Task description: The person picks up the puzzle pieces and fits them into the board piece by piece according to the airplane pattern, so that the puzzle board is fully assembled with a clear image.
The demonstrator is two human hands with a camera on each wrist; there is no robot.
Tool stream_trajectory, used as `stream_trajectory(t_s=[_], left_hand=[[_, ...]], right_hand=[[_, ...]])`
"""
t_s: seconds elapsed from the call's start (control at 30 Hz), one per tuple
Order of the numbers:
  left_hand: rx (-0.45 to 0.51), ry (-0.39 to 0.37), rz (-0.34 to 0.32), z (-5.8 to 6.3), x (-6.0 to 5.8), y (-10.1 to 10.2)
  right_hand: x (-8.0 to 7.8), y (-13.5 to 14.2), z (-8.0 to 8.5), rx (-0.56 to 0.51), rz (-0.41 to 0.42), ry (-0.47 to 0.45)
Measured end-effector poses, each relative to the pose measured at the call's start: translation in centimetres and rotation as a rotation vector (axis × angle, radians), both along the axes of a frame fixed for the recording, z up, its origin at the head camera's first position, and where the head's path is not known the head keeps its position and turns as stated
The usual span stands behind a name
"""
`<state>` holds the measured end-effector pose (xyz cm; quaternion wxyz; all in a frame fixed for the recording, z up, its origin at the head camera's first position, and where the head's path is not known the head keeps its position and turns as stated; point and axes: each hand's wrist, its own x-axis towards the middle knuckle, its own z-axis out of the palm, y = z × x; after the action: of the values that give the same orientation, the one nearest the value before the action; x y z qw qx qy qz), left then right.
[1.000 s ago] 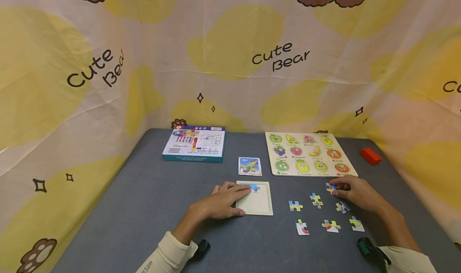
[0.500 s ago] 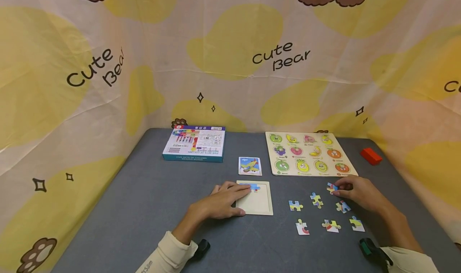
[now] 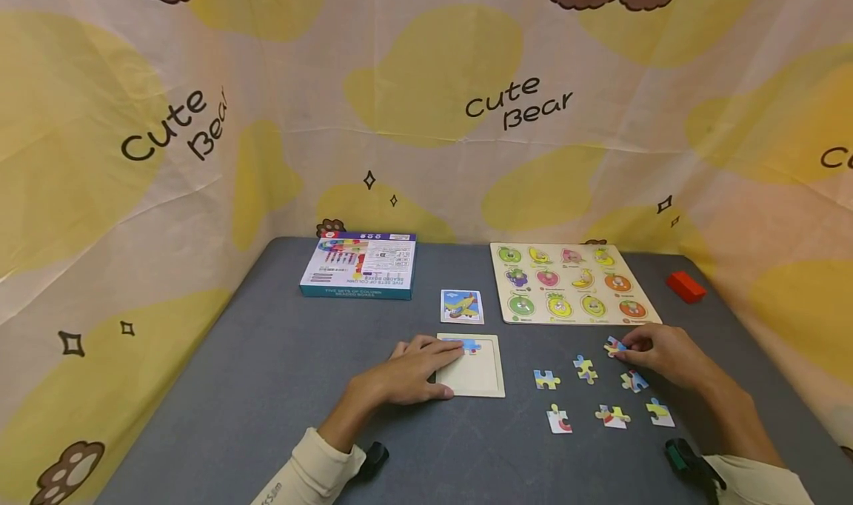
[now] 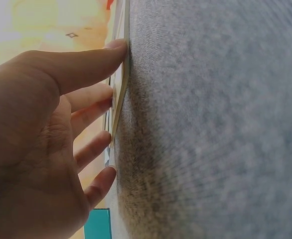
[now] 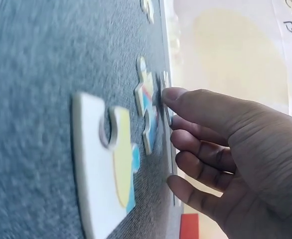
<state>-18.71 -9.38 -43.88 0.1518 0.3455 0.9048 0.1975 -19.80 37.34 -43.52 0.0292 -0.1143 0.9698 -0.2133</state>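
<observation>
My left hand (image 3: 416, 372) lies over the left side of a shallow square wooden puzzle tray (image 3: 469, 378). Its fingers reach across the top corner and the thumb touches the front left edge, as the left wrist view (image 4: 46, 119) shows too. A blue puzzle piece (image 3: 472, 346) sits along the tray's top edge, partly covered by those fingers. On the right, my right hand (image 3: 666, 353) pinches a blue, yellow and red jigsaw piece (image 3: 613, 346) between thumb and fingers. In the right wrist view the thumb (image 5: 201, 104) mostly hides that piece.
Several loose jigsaw pieces (image 3: 586, 369) lie right of the tray. Behind it is an airplane picture card (image 3: 462, 306). Farther back are a boxed toy set (image 3: 360, 266), a fruit puzzle board (image 3: 576, 286) and a red block (image 3: 686, 286). Printed cloth (image 3: 426, 157) walls the grey table.
The jigsaw piece in my right hand has turned slightly, and that hand has shifted a little to the right. My left hand stays on the tray.
</observation>
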Motion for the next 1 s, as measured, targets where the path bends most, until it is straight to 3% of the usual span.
stream_trajectory(t_s=[0.33, 1.0], left_hand=[[0.008, -0.001, 0.001, 0.0, 0.0, -0.1], [0.005, -0.002, -0.005, -0.1, -0.1, 0.1]], right_hand=[[-0.2, -3.5, 0.4, -0.057, 0.098, 0.037], [-2.2, -13.0, 1.0, -0.029, 0.302, 0.113]])
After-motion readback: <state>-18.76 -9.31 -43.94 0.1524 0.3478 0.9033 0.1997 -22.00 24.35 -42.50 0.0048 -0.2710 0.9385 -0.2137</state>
